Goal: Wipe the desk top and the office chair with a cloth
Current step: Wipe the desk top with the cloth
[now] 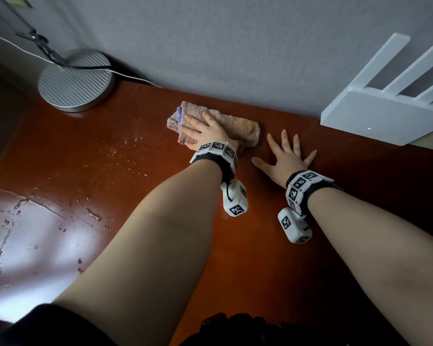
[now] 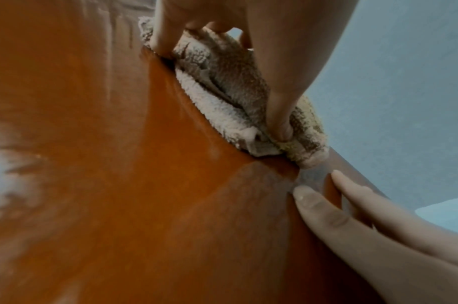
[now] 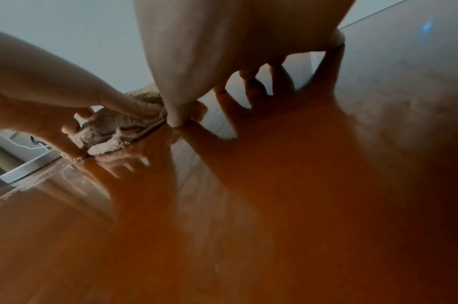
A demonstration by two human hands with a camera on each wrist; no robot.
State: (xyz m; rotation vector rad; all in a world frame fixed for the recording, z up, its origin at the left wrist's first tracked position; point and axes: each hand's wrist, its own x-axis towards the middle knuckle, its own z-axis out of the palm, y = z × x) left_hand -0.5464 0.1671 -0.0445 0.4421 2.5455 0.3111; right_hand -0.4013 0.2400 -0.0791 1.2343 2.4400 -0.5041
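Cloth: folded terry cloth (image 1: 238,126) lies on the desk top (image 1: 260,245) near the far edge, close to the wall (image 1: 210,46); pinkish-beige, with a blue patch at its left end.
Long axis: runs left to right, roughly along the wall, with the right end a little nearer the person than the left.
Left hand: left hand (image 1: 205,132) lies palm-down on the left half of the cloth, fingers spread towards the blue end; in the left wrist view the thumb (image 2: 282,115) is tucked into a fold of the cloth (image 2: 222,86), so the hand holds it as well as pressing.
Right hand: right hand (image 1: 284,158) is flat on the bare wood just right of the cloth, fingers straight and fanned wide, holding nothing; its fingertips point to the wall.
Desk: reddish-brown and glossy, with water droplets (image 1: 125,151) left of the cloth.
Lamp base: round ribbed metal lamp base (image 1: 75,81) stands at the far left, well apart from the cloth.
Router: white router (image 1: 383,116) sits at the far right by the wall.
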